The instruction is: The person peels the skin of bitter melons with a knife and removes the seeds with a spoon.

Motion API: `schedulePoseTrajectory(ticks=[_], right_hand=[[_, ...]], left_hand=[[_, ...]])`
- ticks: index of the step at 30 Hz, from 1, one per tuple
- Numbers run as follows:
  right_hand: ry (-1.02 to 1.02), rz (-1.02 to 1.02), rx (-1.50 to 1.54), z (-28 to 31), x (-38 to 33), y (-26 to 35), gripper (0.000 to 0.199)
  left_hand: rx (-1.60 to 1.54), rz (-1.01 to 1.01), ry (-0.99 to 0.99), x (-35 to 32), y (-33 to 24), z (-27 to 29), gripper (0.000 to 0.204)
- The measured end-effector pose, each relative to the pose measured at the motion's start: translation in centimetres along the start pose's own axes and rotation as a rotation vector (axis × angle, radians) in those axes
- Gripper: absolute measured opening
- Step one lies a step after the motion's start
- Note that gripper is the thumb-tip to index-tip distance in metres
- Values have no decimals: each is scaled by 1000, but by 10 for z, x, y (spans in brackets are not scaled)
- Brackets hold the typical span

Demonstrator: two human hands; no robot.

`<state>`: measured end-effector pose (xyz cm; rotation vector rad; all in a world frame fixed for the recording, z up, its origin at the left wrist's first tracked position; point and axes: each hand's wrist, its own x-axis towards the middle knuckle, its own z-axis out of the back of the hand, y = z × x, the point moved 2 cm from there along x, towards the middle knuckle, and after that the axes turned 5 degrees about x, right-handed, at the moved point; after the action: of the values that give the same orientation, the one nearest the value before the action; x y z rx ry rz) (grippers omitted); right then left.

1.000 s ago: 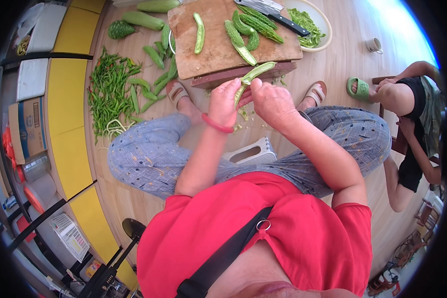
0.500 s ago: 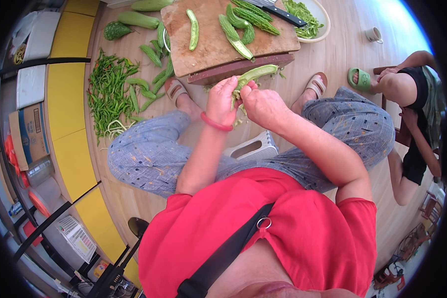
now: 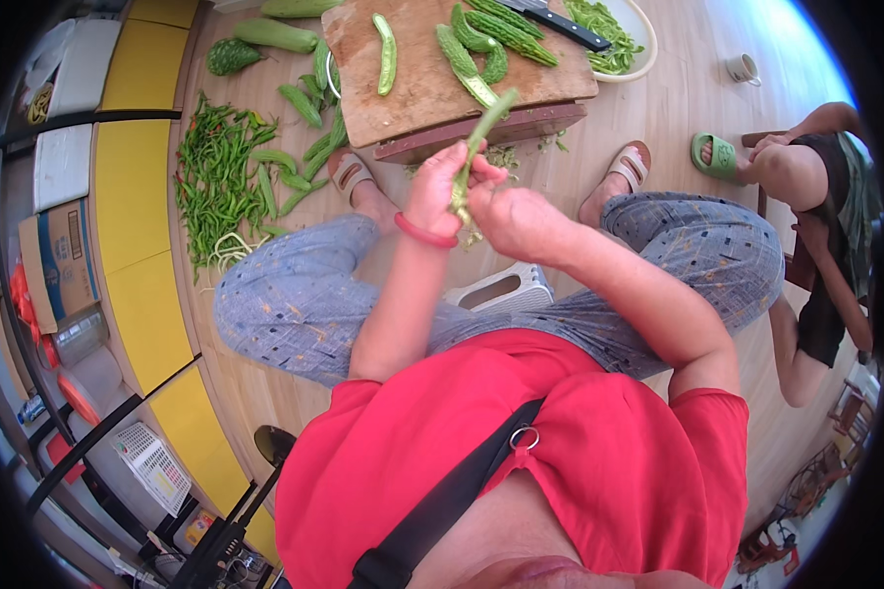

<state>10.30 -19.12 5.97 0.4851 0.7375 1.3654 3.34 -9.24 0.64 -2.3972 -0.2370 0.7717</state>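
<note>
My left hand (image 3: pixel 442 188) and my right hand (image 3: pixel 513 218) are both closed on one long green bitter gourd half (image 3: pixel 479 142), held above my knees with its tip pointing toward the wooden cutting board (image 3: pixel 422 88). A red band circles my left wrist. On the board lie several more bitter gourds (image 3: pixel 457 49) and a black-handled knife (image 3: pixel 565 22). Green scraps (image 3: pixel 506 157) lie on the floor under my hands.
A pile of green chillies (image 3: pixel 211 182) and loose gourds (image 3: pixel 300 98) lies on the floor at left. A white bowl of cut greens (image 3: pixel 619 39) and a small cup (image 3: pixel 742 69) sit beyond the board. Another person (image 3: pixel 815 226) sits at right. A white stool (image 3: pixel 501 290) is under me.
The gourd has swung from lying sideways between my hands to standing nearly upright. My hands have shifted slightly along it.
</note>
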Motion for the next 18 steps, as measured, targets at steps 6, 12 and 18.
schedulePoseTrajectory(ticks=[6,12,18], right_hand=[[-83,64,-30,7,-1,0,15],[-279,-76,-159,14,7,-8,10],[-142,-21,-148,6,6,-5,8]], left_hand=[[-41,9,43,1,-11,-1,26],[-12,-39,-8,-3,-16,-12,27],[12,-29,25,-7,-10,-11,24]])
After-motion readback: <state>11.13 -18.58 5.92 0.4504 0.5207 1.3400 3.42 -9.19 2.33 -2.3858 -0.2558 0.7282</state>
